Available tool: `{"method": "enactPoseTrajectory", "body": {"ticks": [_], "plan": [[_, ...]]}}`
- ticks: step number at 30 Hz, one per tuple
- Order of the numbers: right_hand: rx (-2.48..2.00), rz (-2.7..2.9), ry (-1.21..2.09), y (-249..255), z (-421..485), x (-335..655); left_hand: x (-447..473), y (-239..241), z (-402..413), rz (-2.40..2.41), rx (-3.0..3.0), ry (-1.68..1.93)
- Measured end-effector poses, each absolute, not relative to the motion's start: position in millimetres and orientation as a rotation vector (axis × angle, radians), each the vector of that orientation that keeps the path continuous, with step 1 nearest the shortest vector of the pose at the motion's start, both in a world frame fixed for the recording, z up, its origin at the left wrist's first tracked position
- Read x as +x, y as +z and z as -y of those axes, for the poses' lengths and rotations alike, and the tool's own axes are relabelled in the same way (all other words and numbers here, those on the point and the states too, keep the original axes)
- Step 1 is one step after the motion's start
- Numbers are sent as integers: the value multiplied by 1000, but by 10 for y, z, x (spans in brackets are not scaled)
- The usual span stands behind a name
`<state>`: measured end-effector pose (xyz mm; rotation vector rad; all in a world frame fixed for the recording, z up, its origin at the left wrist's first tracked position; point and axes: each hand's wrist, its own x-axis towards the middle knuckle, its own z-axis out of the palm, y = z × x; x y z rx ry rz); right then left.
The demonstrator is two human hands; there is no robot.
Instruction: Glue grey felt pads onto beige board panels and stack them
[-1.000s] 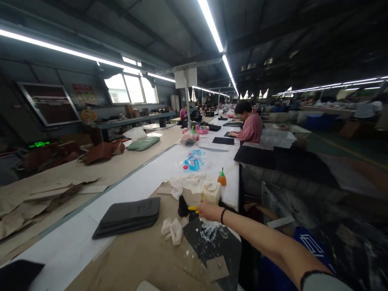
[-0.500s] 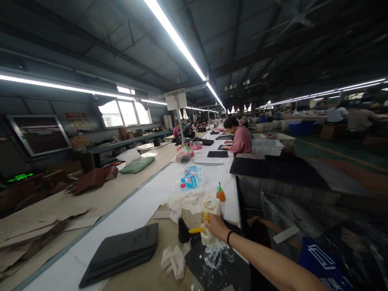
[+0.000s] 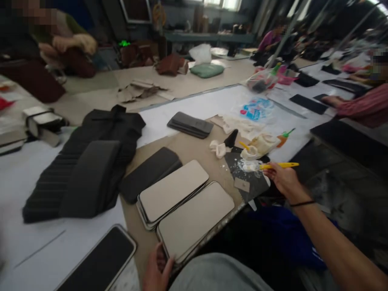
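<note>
The view having dropped from the ceiling lights, the left hand (image 3: 155, 267) is curling its fingers on the edge of the tan panels (image 3: 195, 218). The right hand (image 3: 283, 178) — drawn back from the glue tub (image 3: 265, 142) — is clamping its fingers on a yellow brush (image 3: 280, 165), tip over a smeared black board (image 3: 242, 180). A small pot (image 3: 249, 153) is holding white glue. Beyond, the papered surface (image 3: 194, 107) is stretching down a workshop.
</note>
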<state>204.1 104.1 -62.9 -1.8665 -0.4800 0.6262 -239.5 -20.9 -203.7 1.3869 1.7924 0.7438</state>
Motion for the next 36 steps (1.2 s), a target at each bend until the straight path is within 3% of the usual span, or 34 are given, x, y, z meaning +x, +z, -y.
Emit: {"method": "enactPoseTrajectory", "body": {"ticks": [3, 8, 18, 21, 30, 36], "plan": [[-1648, 480, 914, -686, -801, 1355, -2518, -2066, 236, -1761, 1740, 744], [-1682, 781, 1226, -852, -517, 132, -2707, -1929, 158, -1573, 2289, 686], [-1645, 973, 1381, -1244, -431, -801, -2779, -1978, 75, -1270, 2537, 708], [-1712, 1026, 1271, -1330, -466, -613, -2783, -1999, 59, -1266, 2548, 749], [-2114, 1150, 538, -1216, -675, 694, -2809, -2041, 25, -1233, 2669, 716], [-2099, 1539, 201, -1073, -342, 695, -2811, -2088, 26, -1215, 2640, 736]]}}
